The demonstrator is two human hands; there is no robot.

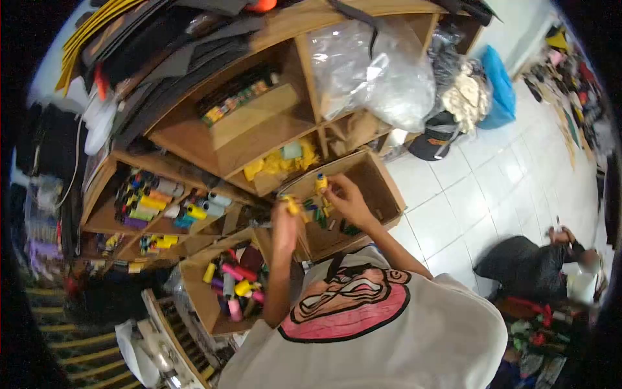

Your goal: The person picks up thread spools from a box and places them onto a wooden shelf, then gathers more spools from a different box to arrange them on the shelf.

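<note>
My left hand (285, 227) is closed around a yellow thread spool (291, 205), whose lower part is hidden by the fingers. In my right hand (348, 200), fingertips pinch a second yellow thread spool (321, 183) with a blue end, held upright. Both hands are over a cardboard box (383, 185). Inside it lie several small thread spools (321, 217), mostly green, dark and yellow. Close to my left forearm stands another cardboard box (199, 297) with larger thread cones (234, 288) in pink, red, yellow and grey.
A wooden shelf unit (256, 152) stands ahead, with more thread cones (149, 201) at left. A clear plastic bag (372, 71) bulges from an upper compartment. A black cap (433, 139) and a blue bag (499, 87) are at right. Another person (525, 266) sits on the tiled floor (453, 207).
</note>
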